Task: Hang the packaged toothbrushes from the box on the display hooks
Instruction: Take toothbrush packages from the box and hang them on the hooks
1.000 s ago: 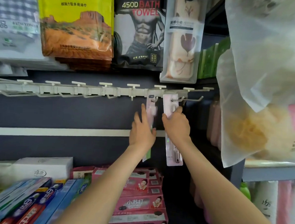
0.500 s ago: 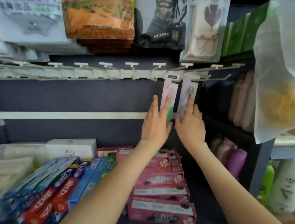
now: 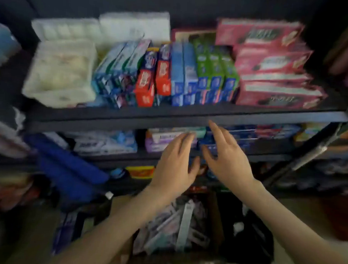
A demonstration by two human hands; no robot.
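The view is blurred and looks down past the shelves. A brown cardboard box [image 3: 215,219] stands on the floor below my arms, with several packaged toothbrushes [image 3: 177,225] lying loose inside it. My left hand [image 3: 175,167] and my right hand [image 3: 225,162] hang side by side above the box, in front of the lower shelf, fingers spread and relaxed, holding nothing. The display hooks and the hung toothbrushes are out of view above.
The upper shelf [image 3: 190,114] carries toothpaste cartons [image 3: 171,76], pink boxes [image 3: 271,72] and white packs [image 3: 62,73]. More cartons fill the lower shelf [image 3: 112,143]. Blue bundles [image 3: 68,167] lie at the left, a black bag [image 3: 248,231] to the right of the box.
Both hands have let go of the toothbrush packs on the hooks and dropped down, empty. The view has swung down from the hook rail to the shelves and the box.
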